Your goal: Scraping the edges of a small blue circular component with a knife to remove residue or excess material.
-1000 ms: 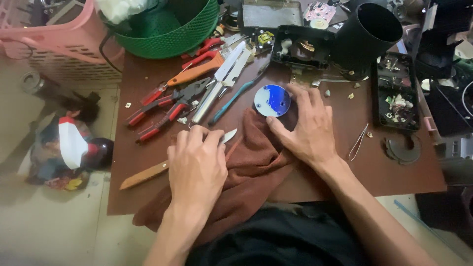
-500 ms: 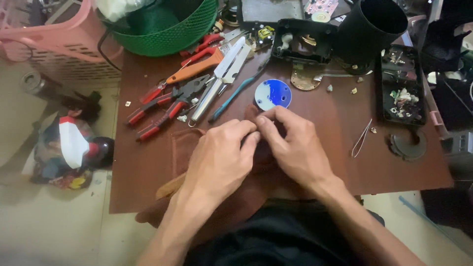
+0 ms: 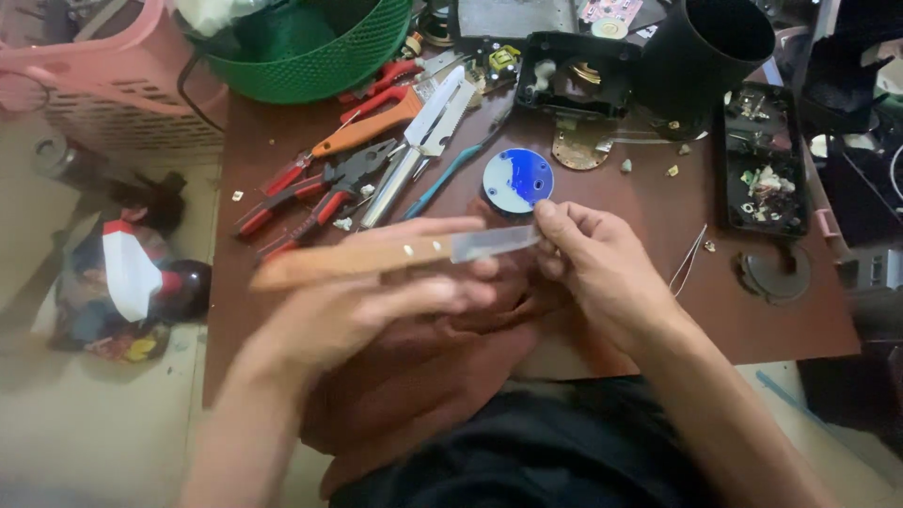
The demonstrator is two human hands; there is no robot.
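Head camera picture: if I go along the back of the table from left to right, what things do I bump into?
Pink basket → green basket → orange-handled tool → open black casing → black cylinder → black tray of small parts.

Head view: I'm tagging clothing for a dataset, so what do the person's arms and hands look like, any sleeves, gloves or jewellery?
Both forearms are bare, with no sleeves in view. The left hand and right hand wear no gloves, and no rings, watch or bands show. The left hand is motion-blurred, so small details there cannot be told. Dark clothing covers the lap.
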